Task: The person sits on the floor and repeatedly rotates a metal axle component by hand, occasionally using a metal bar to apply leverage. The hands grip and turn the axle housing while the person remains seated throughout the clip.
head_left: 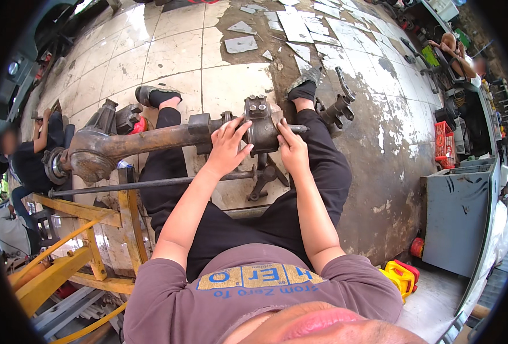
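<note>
Two bare hands on a heavy axle, seen from beside the seated worker. The left hand (226, 144) is spread, its fingers lying on the near left side of a dark cylindrical hub (263, 135); the right hand (294, 152) sets its fingers against the hub's right side. The hands are apart, with the hub between them; whether the right one grips firmly I cannot tell. Above the hub sits a bolted block (257, 106); to its right projects a short shaft (300, 129).

The hub forms the right end of the rusty axle (162, 136), which lies crosswise between the worker's legs and swells into a rounded casing (90, 153) at left. Below it, a long rod (133, 185) crosses in front of the left leg. A jointed metal part (339, 110) lies beyond the right leg.

Farther out: a yellow frame (129, 221) at left, a grey cabinet (457, 212) and red crate (444, 143) at right, broken tiles (294, 27) ahead. One person (31, 157) sits at left, another (466, 67) at far right.
</note>
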Demonstrator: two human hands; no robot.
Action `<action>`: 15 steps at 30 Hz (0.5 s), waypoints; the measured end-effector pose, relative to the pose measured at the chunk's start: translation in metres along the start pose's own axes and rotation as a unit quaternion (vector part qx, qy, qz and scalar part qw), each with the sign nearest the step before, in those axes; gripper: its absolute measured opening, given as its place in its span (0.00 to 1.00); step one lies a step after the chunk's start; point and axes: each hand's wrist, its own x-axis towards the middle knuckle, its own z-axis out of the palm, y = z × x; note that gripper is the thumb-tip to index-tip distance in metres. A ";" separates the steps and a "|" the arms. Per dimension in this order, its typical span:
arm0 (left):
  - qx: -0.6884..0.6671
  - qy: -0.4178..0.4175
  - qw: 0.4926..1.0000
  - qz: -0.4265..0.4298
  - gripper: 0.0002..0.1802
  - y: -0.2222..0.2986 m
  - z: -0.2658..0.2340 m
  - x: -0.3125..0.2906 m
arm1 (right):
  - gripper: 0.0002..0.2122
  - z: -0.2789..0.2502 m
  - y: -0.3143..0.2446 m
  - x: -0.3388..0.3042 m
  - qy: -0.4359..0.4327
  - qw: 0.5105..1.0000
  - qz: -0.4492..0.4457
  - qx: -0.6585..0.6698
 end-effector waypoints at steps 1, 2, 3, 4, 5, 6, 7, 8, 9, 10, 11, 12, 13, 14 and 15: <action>-0.001 0.000 1.000 0.001 0.41 0.000 0.000 0.001 | 0.19 -0.001 0.002 0.005 0.006 1.000 -0.008 0.003; -0.007 -0.021 1.000 -0.003 0.41 0.006 -0.001 0.006 | 0.19 -0.002 0.011 0.013 0.019 0.999 -0.025 -0.015; 0.001 -0.020 1.000 -0.003 0.41 0.005 -0.002 0.006 | 0.19 0.003 0.012 0.018 0.035 0.999 -0.029 -0.001; -0.003 -0.017 1.000 -0.003 0.41 0.008 0.000 0.004 | 0.18 0.000 0.014 0.012 0.027 0.999 -0.028 -0.017; 0.000 -0.010 1.000 -0.004 0.41 0.006 -0.001 0.005 | 0.18 0.001 0.011 0.012 0.021 0.999 -0.033 -0.028; 0.006 -0.006 1.000 -0.003 0.41 0.002 -0.002 0.001 | 0.18 0.001 0.005 0.006 0.001 1.000 -0.004 -0.018; 0.011 -0.002 1.000 -0.002 0.41 -0.001 -0.002 -0.002 | 0.19 -0.001 -0.002 -0.003 -0.020 0.999 0.026 -0.008; 0.003 -0.008 1.000 -0.002 0.41 0.003 0.001 -0.001 | 0.19 -0.006 -0.003 -0.010 -0.037 0.997 0.061 -0.005; 0.000 -0.006 1.000 0.000 0.41 0.002 0.001 0.001 | 0.19 -0.005 -0.003 -0.004 -0.026 0.999 0.046 -0.004; -0.003 -0.004 1.000 0.002 0.41 0.000 -0.001 0.003 | 0.19 -0.004 -0.001 0.006 -0.014 0.999 0.031 -0.003; -0.010 -0.003 1.000 0.001 0.41 0.002 0.000 0.003 | 0.19 -0.005 0.001 0.008 -0.005 1.000 0.018 -0.004; -0.002 -0.013 1.000 -0.005 0.41 0.003 -0.003 0.004 | 0.19 -0.007 0.003 0.004 -0.007 1.000 0.018 -0.012; -0.006 -0.013 1.000 -0.006 0.41 0.005 0.001 0.001 | 0.19 -0.008 0.003 -0.001 -0.008 1.000 0.018 -0.021; -0.002 -0.009 1.000 -0.005 0.41 0.003 0.000 0.001 | 0.19 -0.005 0.003 0.001 -0.007 1.000 0.011 -0.023; 0.003 -0.006 1.000 -0.004 0.41 0.000 -0.002 0.001 | 0.19 -0.003 0.000 0.002 -0.006 1.000 0.003 -0.025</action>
